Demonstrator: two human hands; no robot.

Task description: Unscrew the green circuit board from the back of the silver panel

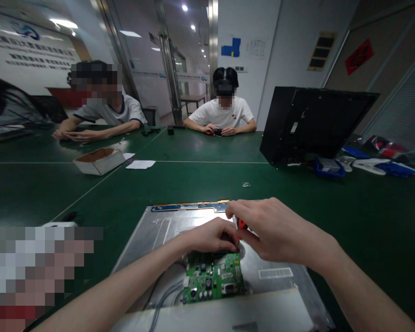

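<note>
A metal-backed display panel (276, 287) lies flat in front of me, with a green circuit board (212, 276) on its back. My right hand (268, 226) is closed around a screwdriver (241, 224) with a red and black handle, held upright over the board's far right corner. At that same corner, my left hand (214, 234) is closed in a pinch beside the screwdriver's lower end; what its fingertips hold is hidden. Grey cables (164, 299) run along the board's left side. A narrow blue circuit strip (186, 208) lines the panel's far edge.
A large black monitor housing (318, 124) stands at the right, with blue-handled tools (397, 168) beside it. Farther left are a cardboard box (100, 162) and white paper (140, 164). A small plastic bag (246, 184) lies beyond the panel. Co-workers sit across the green table (200, 180).
</note>
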